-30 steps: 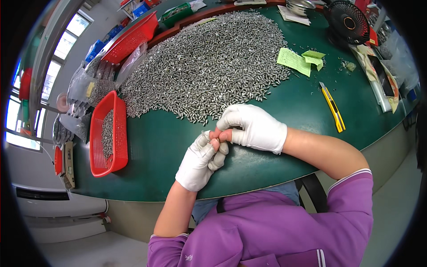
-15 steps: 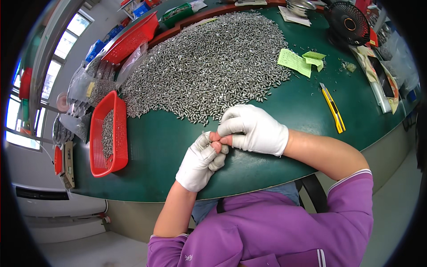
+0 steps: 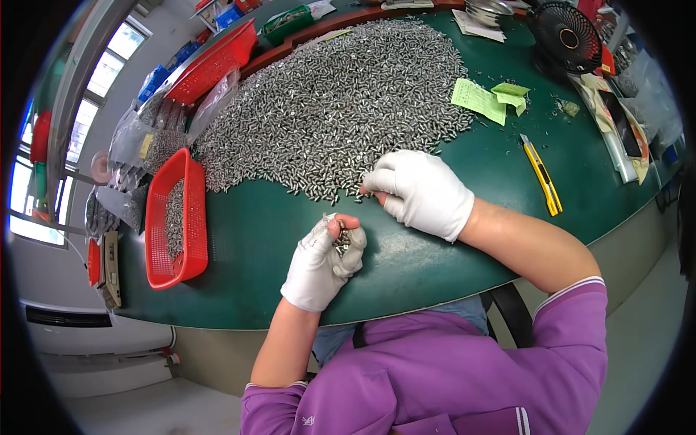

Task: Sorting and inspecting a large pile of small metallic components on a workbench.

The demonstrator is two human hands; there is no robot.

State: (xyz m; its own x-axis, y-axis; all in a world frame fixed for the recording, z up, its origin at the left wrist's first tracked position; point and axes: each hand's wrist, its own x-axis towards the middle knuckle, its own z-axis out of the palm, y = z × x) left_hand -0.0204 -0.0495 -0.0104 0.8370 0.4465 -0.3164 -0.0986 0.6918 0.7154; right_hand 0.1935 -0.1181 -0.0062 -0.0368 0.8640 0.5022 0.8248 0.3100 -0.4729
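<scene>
A broad heap of small silvery metal pieces (image 3: pixel 333 109), shaped like short screws or pins, covers the middle of the green table (image 3: pixel 254 254). My left hand (image 3: pixel 326 257), in a white glove with bare fingertips, is cupped around several of these small metal pieces (image 3: pixel 343 239) near the table's front edge. At the heap's near edge is my right hand (image 3: pixel 420 192), gloved the same way. Its thumb and forefinger come together low over the pieces there; whether something is pinched between them is too small to make out.
Left of the heap stands a red plastic basket (image 3: pixel 177 272) partly filled with metal pieces. A yellow utility knife (image 3: pixel 542 176) lies at the right, beyond it green paper slips (image 3: pixel 480 100) and a black fan (image 3: pixel 569 38). Filled plastic bags (image 3: pixel 123 203) crowd the left edge.
My hands were together, fingertips touching; now they are apart. The right hand has moved up to the heap's edge, and the left has turned so the metal pieces in it show.
</scene>
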